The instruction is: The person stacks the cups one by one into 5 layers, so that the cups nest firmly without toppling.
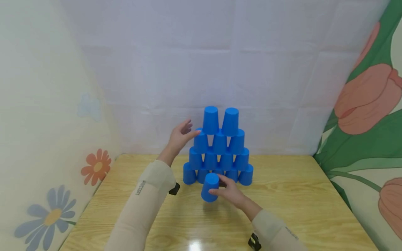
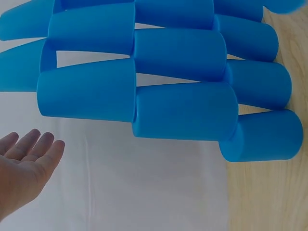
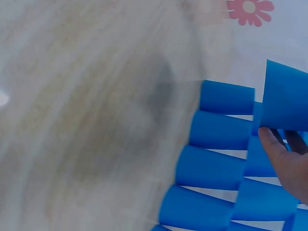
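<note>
A pyramid of upside-down blue cups (image 1: 219,143) stands on the wooden table, with two cups side by side in its top row. In front of the bottom row, my right hand (image 1: 233,192) grips a single blue cup (image 1: 209,188), also upside down and slightly tilted. The right wrist view shows the thumb and fingers on that held cup (image 3: 288,98), partly cut off by the frame. My left hand (image 1: 182,135) is beside the upper left of the pyramid, fingers extended and holding nothing. From the left wrist, the hand (image 2: 30,161) appears apart from the stacked cups (image 2: 185,110).
The wooden table (image 1: 282,195) extends around the pyramid. Behind it hangs a white cloth (image 1: 176,76). Flower-patterned panels (image 1: 367,101) stand at both sides. Dark wrist devices (image 1: 174,189) are near both cuffs.
</note>
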Available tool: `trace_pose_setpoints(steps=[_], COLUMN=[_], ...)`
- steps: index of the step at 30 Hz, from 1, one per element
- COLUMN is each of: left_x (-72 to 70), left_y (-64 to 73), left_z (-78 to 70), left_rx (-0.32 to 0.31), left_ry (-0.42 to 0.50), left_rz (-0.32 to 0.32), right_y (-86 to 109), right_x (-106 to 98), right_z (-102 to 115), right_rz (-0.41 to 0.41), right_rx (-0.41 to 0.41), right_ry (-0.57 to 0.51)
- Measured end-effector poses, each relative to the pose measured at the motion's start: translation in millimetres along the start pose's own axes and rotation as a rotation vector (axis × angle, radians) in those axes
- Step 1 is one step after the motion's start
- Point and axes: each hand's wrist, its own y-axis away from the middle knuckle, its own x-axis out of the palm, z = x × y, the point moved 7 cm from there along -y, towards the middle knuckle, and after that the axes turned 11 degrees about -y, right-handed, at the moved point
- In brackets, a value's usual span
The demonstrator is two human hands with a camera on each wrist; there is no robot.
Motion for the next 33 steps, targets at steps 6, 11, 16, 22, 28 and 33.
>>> trace_pose_setpoints(steps=[6, 11, 16, 22, 28, 33], left_x=[-2.1, 3.2, 16.7, 23.2, 13.3, 12.7], left_y=[10.0, 6.1, -25.7, -34.3, 11.9, 26.5], left_z=[0.4, 24.7, 86.8, 110.6, 48.9, 39.7], left_rx=[-0.007, -0.031, 0.0, 0.001, -0.063, -0.104], left_ry=[0.005, 0.007, 0.027, 0.017, 0.019, 0.039], left_rz=[0.022, 0.0, -0.005, -0.012, -0.008, 0.021], right_y=[4.1, 1.2, -10.5, -16.5, -15.1, -27.0], right_x=[-1.0, -6.2, -18.4, -30.6, -31.5, -42.8], right_z=[48.6, 70.8, 76.0, 98.1, 143.3, 156.6], right_rz=[0.041, 0.054, 0.052, 0.006, 0.02, 0.015], right_rx=[-0.074, -0.108, -0.143, -0.123, -0.166, -0.203], right_ry=[0.067, 0.116, 0.145, 0.198, 0.232, 0.26])
